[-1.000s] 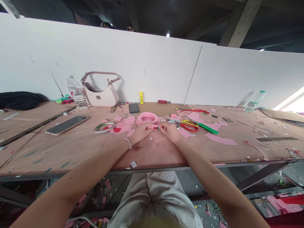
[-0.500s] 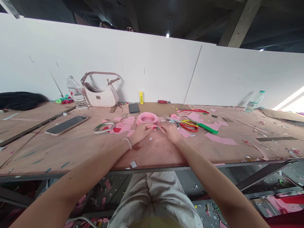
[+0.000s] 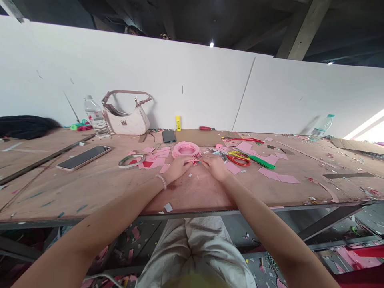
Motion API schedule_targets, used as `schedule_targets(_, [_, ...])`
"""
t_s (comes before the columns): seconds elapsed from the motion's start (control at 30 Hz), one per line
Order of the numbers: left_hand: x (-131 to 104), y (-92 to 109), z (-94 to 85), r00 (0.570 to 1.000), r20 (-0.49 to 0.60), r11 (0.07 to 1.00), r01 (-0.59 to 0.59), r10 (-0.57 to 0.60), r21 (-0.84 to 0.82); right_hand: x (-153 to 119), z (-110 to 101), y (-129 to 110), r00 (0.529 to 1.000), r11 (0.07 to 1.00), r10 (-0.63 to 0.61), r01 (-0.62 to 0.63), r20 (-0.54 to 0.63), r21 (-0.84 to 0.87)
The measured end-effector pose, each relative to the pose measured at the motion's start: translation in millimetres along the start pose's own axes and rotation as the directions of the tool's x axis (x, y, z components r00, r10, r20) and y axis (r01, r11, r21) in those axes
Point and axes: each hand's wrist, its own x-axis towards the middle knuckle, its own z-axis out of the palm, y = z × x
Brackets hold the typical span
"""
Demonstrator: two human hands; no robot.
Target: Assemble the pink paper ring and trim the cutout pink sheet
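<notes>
My left hand (image 3: 178, 168) and right hand (image 3: 213, 166) are near together, fingers bent; whether they pinch something, I cannot tell. The pink ring (image 3: 187, 155) lies close at eleven o'clock, red-and-yellow scissors (image 3: 239, 156) at three, probably for easy reach.

A craft workshop: scissors (image 3: 240, 163) and pink paper scraps (image 3: 289, 179) on a stained worktable (image 3: 192, 196), more scraps (image 3: 136, 233) littering the floor (image 3: 237, 228).

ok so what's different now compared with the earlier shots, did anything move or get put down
Hardly anything: at most, the fingertips of the left hand and right hand shift slightly, too little to tell which way. No pick-up or release shows. The pink ring, handbag and yellow tube stayed where they were.
</notes>
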Motion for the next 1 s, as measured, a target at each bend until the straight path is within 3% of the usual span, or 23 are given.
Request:
schedule_targets(0.5, [-1.8, -1.6, 0.4, 0.997, 0.032, 0.992, -0.069, 0.066, 0.110, -2.3, 2.2, 5.5, 0.999, 1.000, -0.009, 0.010, 0.053, -0.029])
schedule_targets(0.73, [-1.4, -4.3, 1.8, 0.997, 0.061, 0.995, -0.041, 0.036, 0.090, -2.5, 4.9, 5.7, 0.997, 0.995, 0.077, -0.079, 0.030, 0.058])
schedule_targets(1.0, [-1.6, -3.8, 2.3, 0.997, 0.069, 0.997, 0.011, -0.016, 0.074, -1.7, 4.5, 5.6, 0.997, 0.994, 0.058, -0.062, 0.047, 0.090])
